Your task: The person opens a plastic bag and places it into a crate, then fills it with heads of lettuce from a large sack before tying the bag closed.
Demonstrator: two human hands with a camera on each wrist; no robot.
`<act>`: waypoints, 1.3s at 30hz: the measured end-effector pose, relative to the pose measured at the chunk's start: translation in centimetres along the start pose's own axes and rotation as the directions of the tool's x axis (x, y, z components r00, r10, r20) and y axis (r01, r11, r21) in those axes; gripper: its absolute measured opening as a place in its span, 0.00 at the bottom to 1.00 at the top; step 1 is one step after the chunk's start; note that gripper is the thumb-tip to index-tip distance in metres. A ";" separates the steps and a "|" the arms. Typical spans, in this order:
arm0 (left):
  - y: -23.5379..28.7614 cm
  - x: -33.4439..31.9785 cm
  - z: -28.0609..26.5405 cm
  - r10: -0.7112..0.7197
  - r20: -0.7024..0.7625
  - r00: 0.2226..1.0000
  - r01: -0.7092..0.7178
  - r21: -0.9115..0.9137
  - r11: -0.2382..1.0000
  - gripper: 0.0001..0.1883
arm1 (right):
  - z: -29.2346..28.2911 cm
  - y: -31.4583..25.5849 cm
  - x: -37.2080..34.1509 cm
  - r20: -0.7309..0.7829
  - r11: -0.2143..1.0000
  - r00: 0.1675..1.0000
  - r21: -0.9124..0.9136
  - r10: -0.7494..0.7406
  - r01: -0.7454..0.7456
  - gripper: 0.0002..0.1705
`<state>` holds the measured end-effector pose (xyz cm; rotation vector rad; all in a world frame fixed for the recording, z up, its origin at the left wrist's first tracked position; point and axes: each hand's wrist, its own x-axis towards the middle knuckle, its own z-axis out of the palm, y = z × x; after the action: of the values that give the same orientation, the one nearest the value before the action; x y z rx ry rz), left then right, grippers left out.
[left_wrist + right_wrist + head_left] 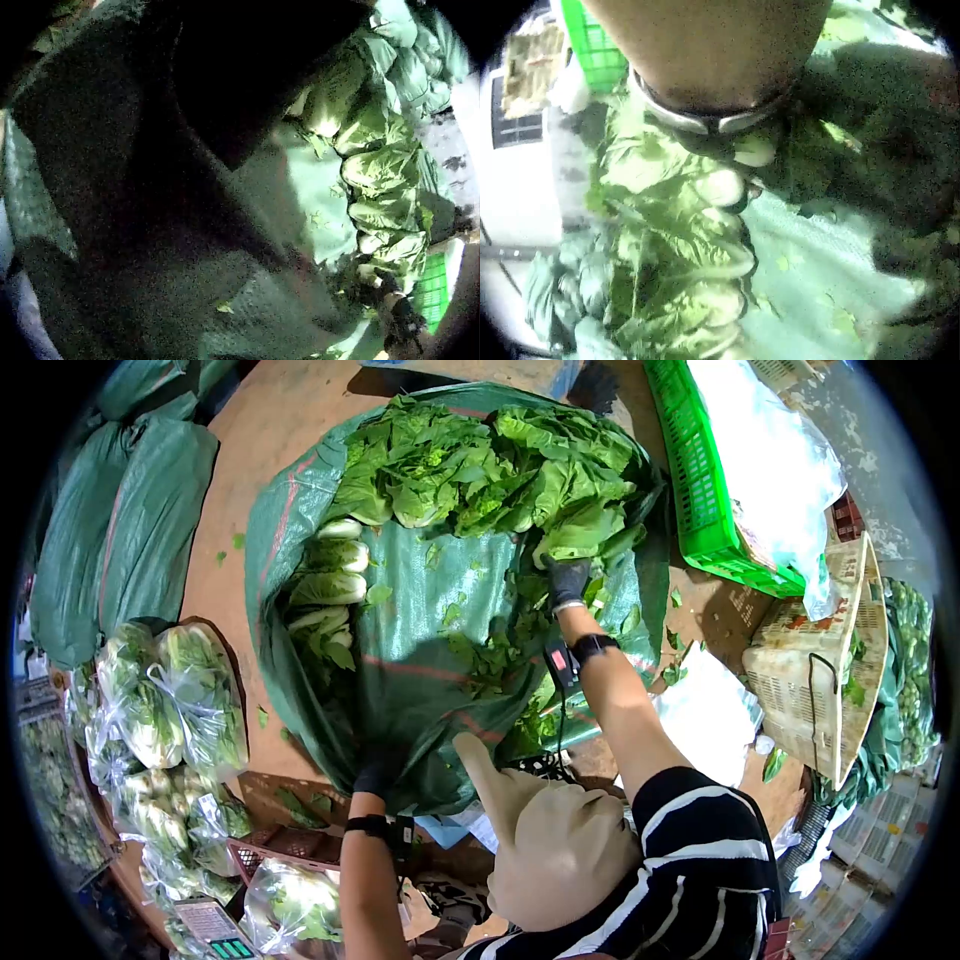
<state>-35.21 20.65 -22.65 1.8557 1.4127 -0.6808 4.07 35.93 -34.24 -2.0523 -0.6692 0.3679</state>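
Note cabbage (pixel 582 532) touching right hand (pixel 568 582) at twelve o'clock; left hand (pixel 378 765) farther, at seven o'clock on sack (pixel 272 560). Cannot tell either's finger curl.

From my feed, the green sack (pixel 430 585) looks like woven plastic, slightly glossy and creased; the far-right crate (pixel 700 480) is smooth, hard plastic, the bags (pixel 160 710) at left shiny, clear film.

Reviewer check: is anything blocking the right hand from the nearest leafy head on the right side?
Nothing visible does: the right hand is already at the leafy head. Loose leaves lie beside them on the green sack, not between.
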 end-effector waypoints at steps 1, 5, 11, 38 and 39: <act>-1.2 0.8 2.5 0.006 -0.061 0.998 -0.008 -0.043 0.999 0.18 | -1.2 -2.1 -1.4 -0.024 0.972 0.996 0.222 0.091 -0.083 0.31; -2.5 0.8 6.9 -0.058 -0.281 0.958 -0.057 -0.385 0.921 0.20 | -2.4 2.3 -4.1 0.327 0.952 0.932 -0.201 -0.156 0.230 0.22; -2.5 0.6 7.7 0.098 -0.309 0.946 -0.188 -0.277 0.942 0.18 | -6.3 -8.7 -7.1 0.845 0.382 0.527 -0.460 -0.090 0.802 0.14; 6.4 -1.3 -5.2 -0.106 -0.029 0.994 -0.060 -0.952 -0.301 0.26 | 6.8 -15.4 -4.4 0.974 0.354 0.194 -0.143 -0.114 0.924 0.25; 5.1 -0.6 -3.1 -0.098 -0.045 0.994 -0.086 -0.880 -0.466 0.23 | 7.4 -15.0 -4.0 0.878 0.170 0.370 -0.332 -0.302 0.928 0.24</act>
<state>-30.48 21.85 -19.20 0.1743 1.1488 0.8011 -7.58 45.10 -25.59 -2.0481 -2.6249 0.1769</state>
